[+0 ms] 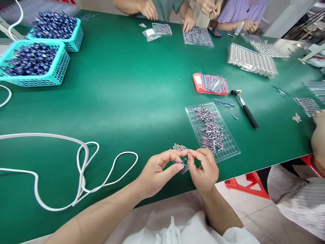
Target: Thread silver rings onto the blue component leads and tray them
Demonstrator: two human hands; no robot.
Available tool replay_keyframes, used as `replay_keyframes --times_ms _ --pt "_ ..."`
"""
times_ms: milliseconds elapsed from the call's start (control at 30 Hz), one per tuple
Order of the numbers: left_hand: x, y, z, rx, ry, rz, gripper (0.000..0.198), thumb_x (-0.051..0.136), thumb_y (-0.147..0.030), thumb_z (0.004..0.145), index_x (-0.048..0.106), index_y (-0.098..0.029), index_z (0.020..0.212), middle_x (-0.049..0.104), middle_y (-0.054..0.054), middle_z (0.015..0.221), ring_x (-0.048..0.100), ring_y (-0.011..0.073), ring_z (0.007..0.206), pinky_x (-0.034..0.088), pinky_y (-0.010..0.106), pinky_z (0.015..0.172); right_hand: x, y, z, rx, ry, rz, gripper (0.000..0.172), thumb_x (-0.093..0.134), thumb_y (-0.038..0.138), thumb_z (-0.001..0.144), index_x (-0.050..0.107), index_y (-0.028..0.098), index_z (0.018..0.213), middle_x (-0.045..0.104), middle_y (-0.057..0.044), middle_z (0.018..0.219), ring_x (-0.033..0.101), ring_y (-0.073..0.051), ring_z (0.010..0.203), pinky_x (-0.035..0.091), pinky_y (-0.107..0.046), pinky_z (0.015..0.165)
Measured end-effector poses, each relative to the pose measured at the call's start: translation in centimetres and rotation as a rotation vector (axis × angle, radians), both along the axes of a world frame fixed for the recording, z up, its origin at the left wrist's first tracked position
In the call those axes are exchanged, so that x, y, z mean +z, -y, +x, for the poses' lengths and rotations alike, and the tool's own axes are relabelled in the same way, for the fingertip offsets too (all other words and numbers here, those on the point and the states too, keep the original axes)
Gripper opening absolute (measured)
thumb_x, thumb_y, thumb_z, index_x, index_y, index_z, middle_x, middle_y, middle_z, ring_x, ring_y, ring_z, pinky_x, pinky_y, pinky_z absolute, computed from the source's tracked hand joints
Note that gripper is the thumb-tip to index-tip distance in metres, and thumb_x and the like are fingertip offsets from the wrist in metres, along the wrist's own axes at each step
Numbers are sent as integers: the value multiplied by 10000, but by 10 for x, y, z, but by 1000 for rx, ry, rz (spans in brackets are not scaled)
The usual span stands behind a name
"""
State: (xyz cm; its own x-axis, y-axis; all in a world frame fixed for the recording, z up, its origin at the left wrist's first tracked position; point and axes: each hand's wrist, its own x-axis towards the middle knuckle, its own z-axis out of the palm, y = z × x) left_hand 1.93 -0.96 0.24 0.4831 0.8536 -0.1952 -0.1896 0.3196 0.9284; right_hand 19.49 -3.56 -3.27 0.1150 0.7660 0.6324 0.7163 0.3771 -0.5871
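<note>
My left hand (161, 171) pinches a small dark flat piece (185, 169) with thin wire-like ends, near the table's front edge. The fingertips of my right hand (205, 167) are closed and meet those of the left; what they pinch is too small to make out. Just beyond my fingers lies a pile of tiny pale metallic parts (179, 147). A clear plastic tray (230, 144) lies behind my right hand, heaped with small wired components (212, 130).
Behind the tray are a red packet of wired strips (212, 84) and a black-handled hammer (245, 110). White cable (81, 169) loops at left; turquoise baskets (57, 73) of dark coiled parts stand back left. Co-workers' hands (188, 21) work across the table; another person sits at right.
</note>
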Motion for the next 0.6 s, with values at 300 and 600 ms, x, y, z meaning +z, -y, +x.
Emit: replay_keyframes --times_ms 300,600 --pt "0 -5 5 151 39 -237 267 826 -356 767 678 -140 821 767 65 910 687 155 808 577 258 718 9 4 5 189 -441 -304 69 657 173 894 697 228 910 607 -20 814 599 -153 744 511 -282 622" --pt "-7 -2 5 188 -3 -190 170 802 -292 796 699 -157 808 699 -7 759 655 102 691 569 209 683 3 4 5 278 -574 -351 141 667 141 891 724 259 943 601 -7 840 569 -147 781 482 -280 679"
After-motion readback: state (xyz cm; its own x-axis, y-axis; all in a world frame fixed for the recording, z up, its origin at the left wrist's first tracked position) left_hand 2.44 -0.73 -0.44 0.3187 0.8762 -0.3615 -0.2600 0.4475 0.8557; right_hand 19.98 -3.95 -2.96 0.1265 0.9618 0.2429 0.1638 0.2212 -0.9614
